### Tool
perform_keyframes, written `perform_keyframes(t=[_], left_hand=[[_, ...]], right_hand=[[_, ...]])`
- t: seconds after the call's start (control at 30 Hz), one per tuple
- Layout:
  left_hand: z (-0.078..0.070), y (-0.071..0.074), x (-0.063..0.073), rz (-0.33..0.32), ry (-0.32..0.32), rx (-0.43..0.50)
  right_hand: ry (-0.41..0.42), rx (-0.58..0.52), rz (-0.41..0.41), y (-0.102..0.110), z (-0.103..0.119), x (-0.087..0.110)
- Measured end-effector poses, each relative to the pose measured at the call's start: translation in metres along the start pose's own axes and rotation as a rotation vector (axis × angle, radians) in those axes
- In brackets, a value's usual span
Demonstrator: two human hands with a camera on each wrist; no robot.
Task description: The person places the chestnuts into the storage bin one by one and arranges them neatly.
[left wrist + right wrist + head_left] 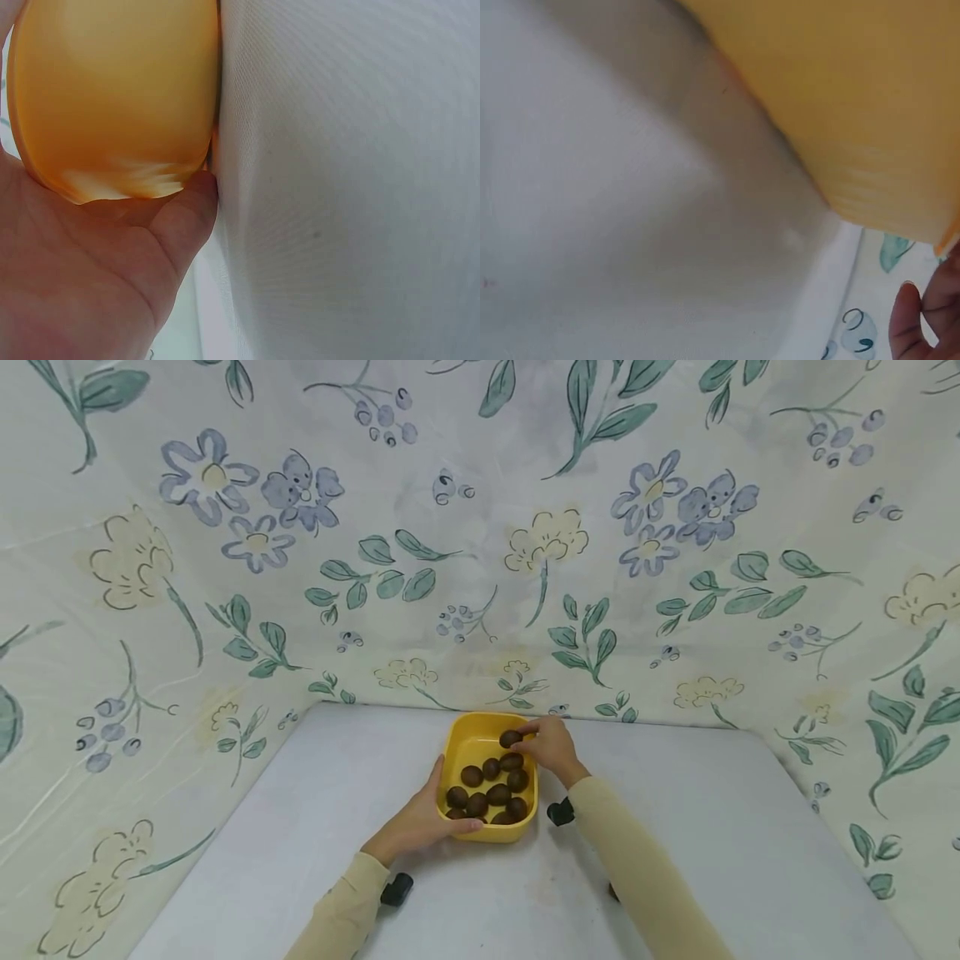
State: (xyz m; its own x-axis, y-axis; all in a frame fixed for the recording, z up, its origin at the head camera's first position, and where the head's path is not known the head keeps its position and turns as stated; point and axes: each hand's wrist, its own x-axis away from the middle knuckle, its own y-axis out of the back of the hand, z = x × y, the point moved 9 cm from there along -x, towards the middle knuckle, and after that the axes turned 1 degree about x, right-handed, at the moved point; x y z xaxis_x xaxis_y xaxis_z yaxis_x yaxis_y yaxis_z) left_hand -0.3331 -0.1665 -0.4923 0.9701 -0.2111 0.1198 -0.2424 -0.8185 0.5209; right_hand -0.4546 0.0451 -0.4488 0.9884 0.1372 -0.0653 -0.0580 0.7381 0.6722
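A yellow rectangular container point(480, 833) stands on the white table, with several dark brown, egg-shaped pieces point(472, 776) lying in it, mostly in its near part. My left hand point(422, 820) grips the container's near left corner, the thumb along its near side and the fingers up its left side. The left wrist view shows that hand point(90, 262) against the yellow wall. Over the far right part of the container, my right hand point(552, 748) pinches one brown egg-shaped piece point(511, 739) between thumb and fingers. In the right wrist view, only some fingers point(907, 322) show beside the rim.
Another brown piece point(613, 892) lies on the table point(720, 827), mostly hidden by the right sleeve point(637, 852). Black wrist devices point(397, 889) sit at both cuffs. A floral-patterned curtain point(480, 568) rises behind the table and along its sides.
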Motion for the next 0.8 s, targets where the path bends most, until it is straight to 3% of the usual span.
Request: perform_keyframes(t=[0.33, 0.8], left_hand=[[-0.001, 0.001, 0.000, -0.006, -0.003, -0.009], [0.001, 0.001, 0.000, -0.015, 0.020, -0.021]], right_hand=[[-0.004, 0.225, 0.004, -0.006, 0.007, -0.001], [-0.024, 0.329, 0.041, -0.011, 0.010, -0.004]])
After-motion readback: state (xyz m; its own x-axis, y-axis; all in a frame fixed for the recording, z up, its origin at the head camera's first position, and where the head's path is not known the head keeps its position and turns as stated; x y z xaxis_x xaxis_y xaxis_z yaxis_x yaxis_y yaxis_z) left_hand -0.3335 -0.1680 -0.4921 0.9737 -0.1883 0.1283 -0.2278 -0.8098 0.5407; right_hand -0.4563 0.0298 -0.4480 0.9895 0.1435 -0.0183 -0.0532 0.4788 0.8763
